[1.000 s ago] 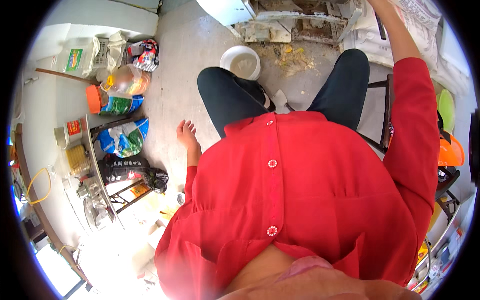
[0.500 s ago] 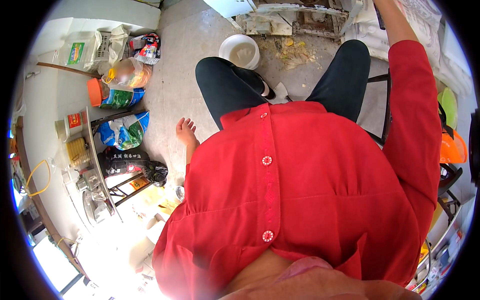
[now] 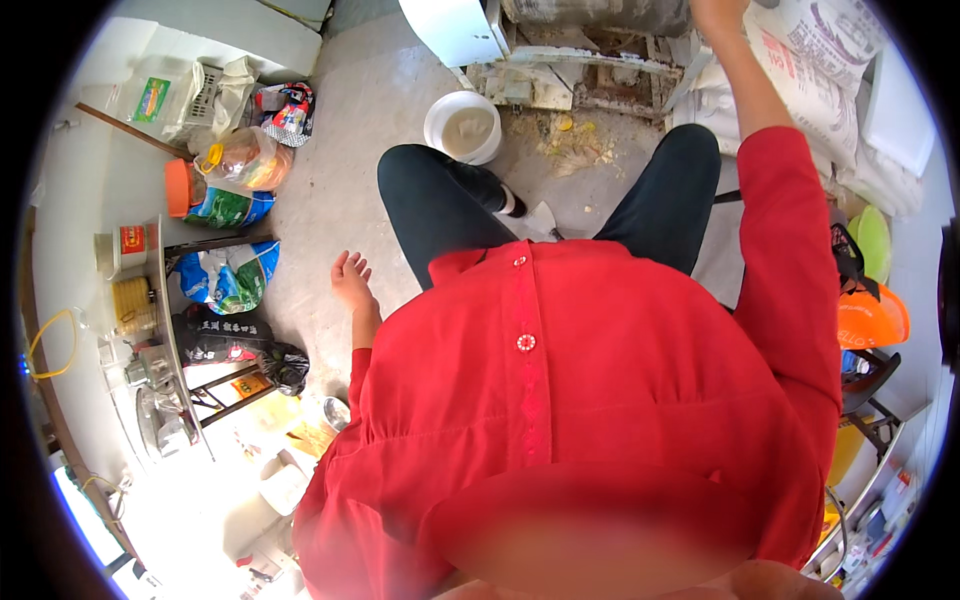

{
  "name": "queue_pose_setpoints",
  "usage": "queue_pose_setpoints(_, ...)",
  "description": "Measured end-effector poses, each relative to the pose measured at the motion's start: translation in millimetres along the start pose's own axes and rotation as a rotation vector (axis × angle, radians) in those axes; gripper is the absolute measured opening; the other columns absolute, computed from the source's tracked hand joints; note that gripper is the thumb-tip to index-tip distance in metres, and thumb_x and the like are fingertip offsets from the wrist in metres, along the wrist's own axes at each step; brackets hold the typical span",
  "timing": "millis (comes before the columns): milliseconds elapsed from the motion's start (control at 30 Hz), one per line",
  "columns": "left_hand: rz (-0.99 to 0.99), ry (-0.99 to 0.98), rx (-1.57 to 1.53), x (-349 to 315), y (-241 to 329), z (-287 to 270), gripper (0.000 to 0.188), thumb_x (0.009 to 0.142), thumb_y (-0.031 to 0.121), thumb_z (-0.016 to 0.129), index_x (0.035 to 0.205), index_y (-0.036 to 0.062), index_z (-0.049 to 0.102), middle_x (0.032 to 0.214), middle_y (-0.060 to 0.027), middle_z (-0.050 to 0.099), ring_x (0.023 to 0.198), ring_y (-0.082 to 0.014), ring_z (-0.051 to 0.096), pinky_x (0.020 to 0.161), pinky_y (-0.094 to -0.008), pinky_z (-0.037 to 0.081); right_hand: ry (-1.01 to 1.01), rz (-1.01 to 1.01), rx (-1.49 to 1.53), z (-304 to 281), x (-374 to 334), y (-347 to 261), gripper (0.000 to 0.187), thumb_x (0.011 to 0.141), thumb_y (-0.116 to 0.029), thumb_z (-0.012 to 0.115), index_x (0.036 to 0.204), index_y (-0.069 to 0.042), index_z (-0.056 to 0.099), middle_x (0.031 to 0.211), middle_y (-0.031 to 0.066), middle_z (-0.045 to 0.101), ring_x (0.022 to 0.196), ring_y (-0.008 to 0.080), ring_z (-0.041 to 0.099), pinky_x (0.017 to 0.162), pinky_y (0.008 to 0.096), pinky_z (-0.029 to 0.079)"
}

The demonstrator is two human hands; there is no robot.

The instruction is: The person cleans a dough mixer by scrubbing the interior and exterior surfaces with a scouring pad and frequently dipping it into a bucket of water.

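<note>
At my left side, my left hand (image 3: 351,278) hangs with nothing in it, its fingers loosely apart, above the grey floor (image 3: 335,185). My right arm reaches up and forward, so my right hand (image 3: 718,16) sits at the top edge, beside a dirty, rusty metal frame (image 3: 600,62). Its fingers are cut off by the picture's edge, and what they touch is hidden. A white bucket (image 3: 434,128) with cloudy liquid stands in front of my left knee. On the floor between my legs lies a flat, pale blade-like piece (image 3: 541,218).
Yellowish scraps (image 3: 580,148) litter the floor beneath the frame. White sacks (image 3: 800,85) are piled at the far right, with an orange helmet-like thing (image 3: 875,318) nearer. Along the left stand bags, a clear plastic bag (image 3: 245,160) and a shelf (image 3: 168,300) of containers.
My right hand has come further into the picture, and its arm has shifted left. The whole view has tilted slightly. My left hand still hangs at my side.
</note>
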State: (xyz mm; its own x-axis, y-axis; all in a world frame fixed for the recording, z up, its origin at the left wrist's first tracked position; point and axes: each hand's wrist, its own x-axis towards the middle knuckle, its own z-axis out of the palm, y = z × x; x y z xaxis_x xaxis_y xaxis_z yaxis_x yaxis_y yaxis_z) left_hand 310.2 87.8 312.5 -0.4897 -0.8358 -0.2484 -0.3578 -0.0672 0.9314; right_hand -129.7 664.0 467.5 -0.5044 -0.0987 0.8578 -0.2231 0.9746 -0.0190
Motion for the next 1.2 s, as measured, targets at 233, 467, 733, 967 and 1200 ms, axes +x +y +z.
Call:
queue_pose_setpoints(233, 0.161, -0.112, -0.056, 6.6, 61.6, 48.4, 0.033, 0.098, 0.014, 0.049, 0.128, 0.0006, 0.056, 0.115, -0.013, 0.065, 0.098, -0.0207, 0.065, 0.081, -0.0324, 0.054, 0.096, 0.146, 0.313, 33.8, -60.4, -28.0, 0.04, 0.091, -0.012, 0.061, 0.13, -0.005, 0.054, 0.117, 0.0162, 0.057, 0.112, 0.0317, 0.053, 0.099, 0.044, 0.038)
queue_pose_setpoints(467, 0.245, -0.222, -0.115, 19.1, 103.4, 117.2, 0.03, 0.098, 0.013, 0.051, 0.124, -0.0023, 0.058, 0.108, -0.0117, 0.067, 0.094, -0.0161, 0.064, 0.079, -0.0273, 0.053, 0.245, 1.104, 0.672, 79.8, -27.5, -68.5, 0.038, 0.088, -0.014, 0.062, 0.114, 0.012, 0.05, 0.115, 0.0253, 0.052, 0.108, 0.0363, 0.052, 0.097, 0.0452, 0.041)
queue_pose_setpoints(733, 0.249, -0.397, -0.172, 53.2, 118.0, 201.0, 0.031, 0.099, 0.016, 0.053, 0.125, -0.0008, 0.059, 0.109, -0.0123, 0.067, 0.096, -0.0175, 0.065, 0.081, -0.0299, 0.053, 0.136, 0.559, 0.633, 136.4, -36.4, -193.5, 0.038, 0.089, -0.018, 0.066, 0.112, 0.006, 0.049, 0.112, 0.0237, 0.047, 0.106, 0.0356, 0.048, 0.096, 0.0428, 0.037)
queue_pose_setpoints(967, 0.296, -0.345, -0.3, 132.8, 129.6, 281.4, 0.032, 0.097, 0.017, 0.053, 0.121, -0.0025, 0.059, 0.107, -0.0141, 0.07, 0.096, -0.02, 0.066, 0.08, -0.0311, 0.053, -0.636, 0.153, 0.922, 156.1, -97.7, -284.8, 0.033, 0.087, -0.018, 0.068, 0.112, 0.0, 0.057, 0.107, 0.0203, 0.056, 0.104, 0.0366, 0.053, 0.093, 0.0435, 0.043)
queue_pose_setpoints(1200, -0.062, -0.111, -0.449, 197.2, 76.8, 320.6, 0.034, 0.097, 0.017, 0.052, 0.125, -0.0033, 0.055, 0.104, -0.0133, 0.068, 0.092, -0.021, 0.066, 0.078, -0.0313, 0.053, -1.331, 0.105, 0.945, 229.0, -234.8, -365.2, 0.035, 0.083, -0.024, 0.071, 0.11, -0.003, 0.063, 0.107, 0.0199, 0.061, 0.104, 0.0361, 0.059, 0.092, 0.0421, 0.048)
